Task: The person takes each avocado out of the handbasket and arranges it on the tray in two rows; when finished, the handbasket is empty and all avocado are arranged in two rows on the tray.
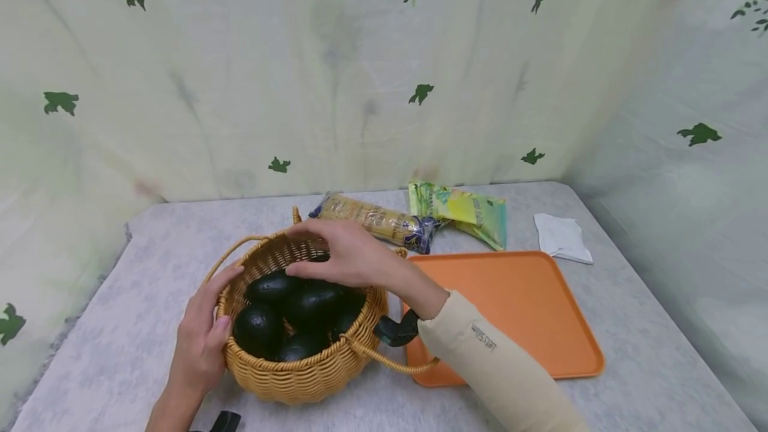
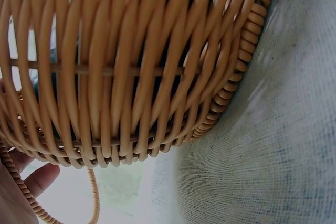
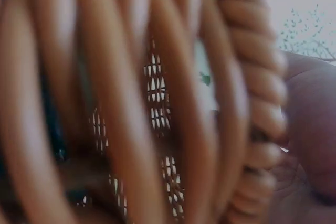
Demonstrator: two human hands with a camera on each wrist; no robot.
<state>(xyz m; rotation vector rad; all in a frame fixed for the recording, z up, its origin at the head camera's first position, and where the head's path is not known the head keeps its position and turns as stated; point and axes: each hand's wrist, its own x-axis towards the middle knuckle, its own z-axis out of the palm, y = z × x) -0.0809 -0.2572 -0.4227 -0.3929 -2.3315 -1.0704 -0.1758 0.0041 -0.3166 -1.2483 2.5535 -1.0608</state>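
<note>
In the basket (image 1: 300,365), the right hand (image 1: 345,255) curls over a dark avocado (image 1: 315,302); it looks smooth, slippery. The left hand (image 1: 201,335) cups the basket's side.

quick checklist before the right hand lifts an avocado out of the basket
1. Basket steadied: left hand grips its near rim: ok.
2. Right hand over the avocados: ok.
3. Fingers closed around one avocado: cannot tell.
4. Basket handles down, not across the opening: ok.
5. Bare room on the orange tray: ok.
6. Snack packets lying off the tray: ok.
</note>
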